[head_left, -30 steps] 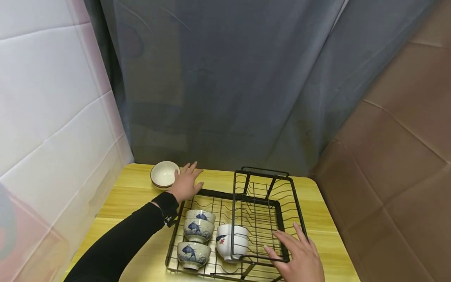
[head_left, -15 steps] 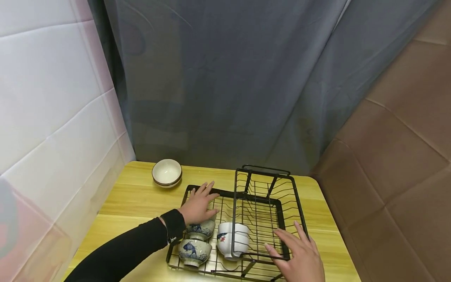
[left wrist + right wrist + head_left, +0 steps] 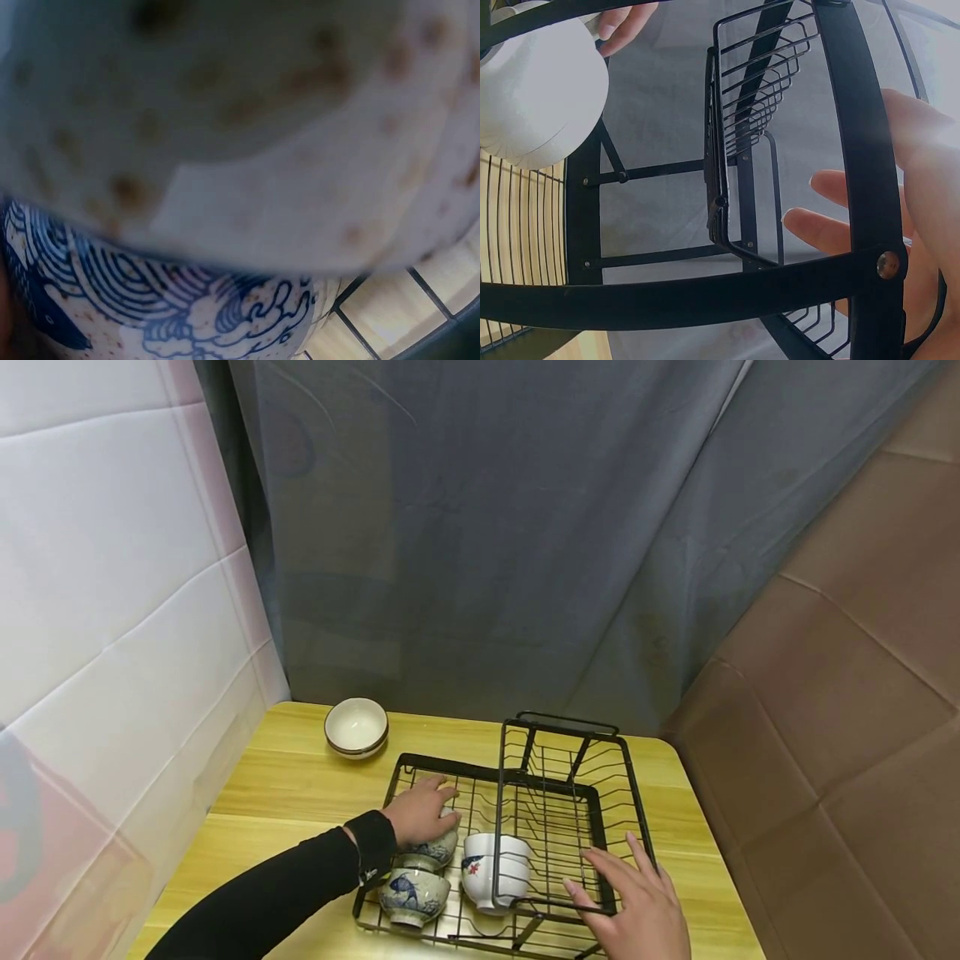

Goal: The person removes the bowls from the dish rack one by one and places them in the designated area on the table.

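Note:
My left hand (image 3: 422, 814) grips the rear stack of blue-fish bowls (image 3: 435, 852) from above, its fingers curled over the far side and covering the rim. A speckled bowl (image 3: 225, 187) fills most of the left wrist view, with a wave-patterned bowl (image 3: 187, 307) just under it. In front stands another fish bowl (image 3: 412, 897). These bowls are in the lower tier of a black wire dish rack (image 3: 450, 766). At the rack's right front, my right hand (image 3: 637, 902) rests against the upper tier with fingers spread, holding nothing.
Two nested white bowls (image 3: 495, 870) with a floral mark sit mid-rack, partly behind the upper basket (image 3: 558, 906). On the table's back left stands a small stack of dark-rimmed bowls (image 3: 356, 728). A grey curtain (image 3: 480, 543) closes off the back.
My left hand has come away from beside the dark-rimmed bowls, moving nearer and right, onto the rear fish bowls. The right hand has stayed at the rack.

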The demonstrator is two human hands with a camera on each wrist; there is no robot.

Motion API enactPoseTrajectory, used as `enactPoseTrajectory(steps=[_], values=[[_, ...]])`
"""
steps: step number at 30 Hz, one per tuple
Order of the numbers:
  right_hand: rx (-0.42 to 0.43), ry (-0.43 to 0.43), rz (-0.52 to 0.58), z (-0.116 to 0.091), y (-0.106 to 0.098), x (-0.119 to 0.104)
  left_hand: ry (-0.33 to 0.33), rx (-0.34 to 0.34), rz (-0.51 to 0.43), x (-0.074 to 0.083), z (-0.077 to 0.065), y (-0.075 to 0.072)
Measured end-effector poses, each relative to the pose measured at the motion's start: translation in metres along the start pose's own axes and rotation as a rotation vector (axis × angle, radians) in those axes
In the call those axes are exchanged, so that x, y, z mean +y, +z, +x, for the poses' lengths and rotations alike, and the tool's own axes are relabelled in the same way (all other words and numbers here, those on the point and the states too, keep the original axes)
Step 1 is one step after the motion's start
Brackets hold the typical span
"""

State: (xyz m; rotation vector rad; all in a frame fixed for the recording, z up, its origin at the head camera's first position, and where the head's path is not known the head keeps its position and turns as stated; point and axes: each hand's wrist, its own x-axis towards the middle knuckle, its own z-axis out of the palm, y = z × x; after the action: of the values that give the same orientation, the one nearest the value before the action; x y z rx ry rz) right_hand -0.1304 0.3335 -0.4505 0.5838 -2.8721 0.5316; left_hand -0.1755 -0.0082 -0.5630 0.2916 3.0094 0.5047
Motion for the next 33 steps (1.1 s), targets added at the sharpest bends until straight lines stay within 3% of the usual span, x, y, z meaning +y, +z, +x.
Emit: enactPoseTrajectory(steps=[12, 18, 24, 33], values=[[0.007, -0.001, 0.001, -0.0002, -0.0005, 0.0000, -0.007, -0.033, -0.061, -0.0007, 0.0011, 0.0002], [-0.012, 0.012, -0.008, -0.0002, -0.0002, -0.0003, 0.028, -0.016, -0.119, -0.0022, 0.0005, 0.0010], [0.010, 0.002, -0.019, -0.0025, 0.0008, 0.0005, 0.024, -0.050, -0.205, 0.0004, -0.0009, -0.0007], [0.015, 0.003, -0.011, 0.0002, 0.0006, 0.0002, 0.028, -0.116, -0.244, -0.0038, 0.0049, -0.0075]])
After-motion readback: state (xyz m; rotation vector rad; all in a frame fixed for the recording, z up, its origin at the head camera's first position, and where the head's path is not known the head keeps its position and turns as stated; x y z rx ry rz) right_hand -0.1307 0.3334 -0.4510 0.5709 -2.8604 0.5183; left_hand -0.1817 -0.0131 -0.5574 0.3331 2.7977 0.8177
